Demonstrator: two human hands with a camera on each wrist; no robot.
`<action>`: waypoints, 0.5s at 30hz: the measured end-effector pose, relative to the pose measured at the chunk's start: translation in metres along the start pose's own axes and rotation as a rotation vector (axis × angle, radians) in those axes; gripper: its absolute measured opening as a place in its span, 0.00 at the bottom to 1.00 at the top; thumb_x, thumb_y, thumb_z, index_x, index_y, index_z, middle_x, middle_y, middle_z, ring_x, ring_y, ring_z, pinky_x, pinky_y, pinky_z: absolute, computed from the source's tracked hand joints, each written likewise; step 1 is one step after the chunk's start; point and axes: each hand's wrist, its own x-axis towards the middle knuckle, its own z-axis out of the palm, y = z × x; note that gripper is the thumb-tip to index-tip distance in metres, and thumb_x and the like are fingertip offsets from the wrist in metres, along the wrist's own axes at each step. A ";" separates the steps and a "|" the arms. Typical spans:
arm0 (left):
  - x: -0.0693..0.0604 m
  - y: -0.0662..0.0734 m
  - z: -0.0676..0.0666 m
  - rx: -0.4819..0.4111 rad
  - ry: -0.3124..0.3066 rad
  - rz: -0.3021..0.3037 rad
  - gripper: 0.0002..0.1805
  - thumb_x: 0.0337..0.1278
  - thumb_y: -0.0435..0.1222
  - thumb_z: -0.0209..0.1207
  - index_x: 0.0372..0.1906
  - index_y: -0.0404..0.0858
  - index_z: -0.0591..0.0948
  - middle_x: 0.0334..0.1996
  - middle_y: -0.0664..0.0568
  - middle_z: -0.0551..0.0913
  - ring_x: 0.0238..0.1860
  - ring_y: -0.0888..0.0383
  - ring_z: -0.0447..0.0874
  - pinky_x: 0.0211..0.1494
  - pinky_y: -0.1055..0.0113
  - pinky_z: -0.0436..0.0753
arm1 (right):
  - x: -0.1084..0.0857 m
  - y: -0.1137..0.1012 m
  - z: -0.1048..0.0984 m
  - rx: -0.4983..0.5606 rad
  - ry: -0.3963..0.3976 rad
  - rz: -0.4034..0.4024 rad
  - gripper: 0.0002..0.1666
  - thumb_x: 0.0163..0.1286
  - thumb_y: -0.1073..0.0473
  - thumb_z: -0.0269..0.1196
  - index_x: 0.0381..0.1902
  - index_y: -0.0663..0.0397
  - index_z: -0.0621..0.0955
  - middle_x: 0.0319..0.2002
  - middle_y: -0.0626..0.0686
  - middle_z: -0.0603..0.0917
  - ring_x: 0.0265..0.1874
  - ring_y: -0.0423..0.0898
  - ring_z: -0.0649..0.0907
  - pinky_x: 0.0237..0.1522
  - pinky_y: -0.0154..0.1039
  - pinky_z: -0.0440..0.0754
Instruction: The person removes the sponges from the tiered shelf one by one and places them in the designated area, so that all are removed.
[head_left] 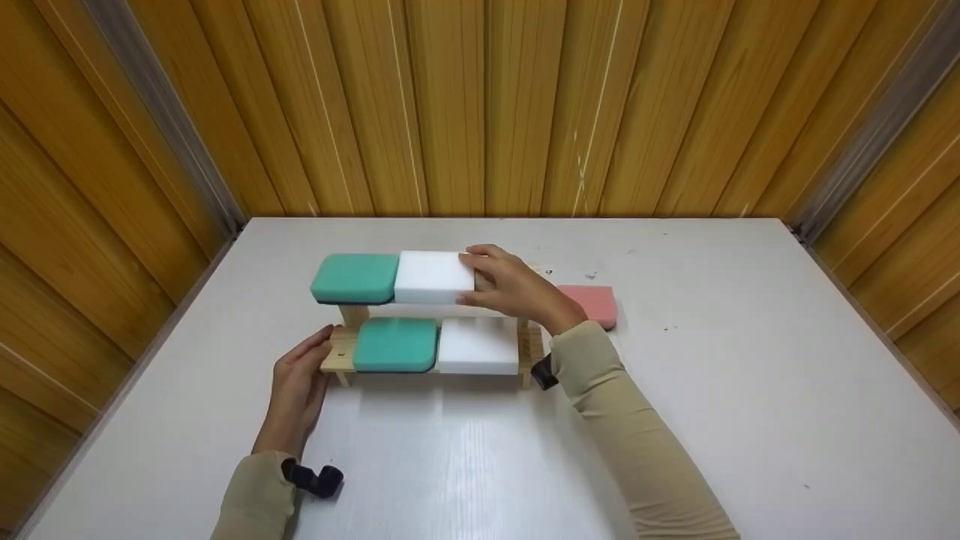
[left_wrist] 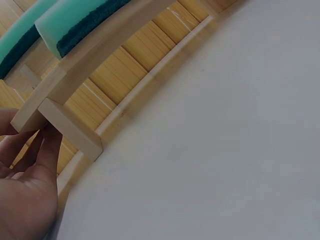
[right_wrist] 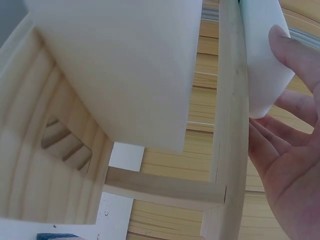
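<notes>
A two-tier wooden rack (head_left: pixel 343 348) stands on the table. My left hand (head_left: pixel 298 382) grips the left end of its lower tier, thumb and fingers around the board in the left wrist view (left_wrist: pixel 30 185). My right hand (head_left: pixel 517 285) pinches the right end of a white sponge (head_left: pixel 433 274) on the upper tier, beside a green sponge (head_left: pixel 355 276) with a dark scouring layer. On the lower tier lie another green sponge (head_left: pixel 396 345) and a second white sponge (head_left: pixel 478 346). In the right wrist view, thumb and fingers span the upper white sponge (right_wrist: pixel 262 60).
A pink sponge (head_left: pixel 592 304) lies on the white table (head_left: pixel 750 390) behind the right wrist, partly hidden by it. Wood-patterned panels (head_left: pixel 517 105) rise behind the table and on both sides. Black wrist cameras (head_left: pixel 319 480) sit on both sleeves.
</notes>
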 end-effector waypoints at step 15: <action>0.000 0.000 -0.001 -0.006 0.002 -0.011 0.27 0.68 0.32 0.51 0.70 0.34 0.64 0.73 0.46 0.62 0.72 0.56 0.62 0.64 0.76 0.76 | -0.005 0.001 -0.002 0.002 0.004 -0.006 0.40 0.64 0.47 0.66 0.69 0.54 0.68 0.69 0.56 0.67 0.67 0.53 0.69 0.71 0.48 0.68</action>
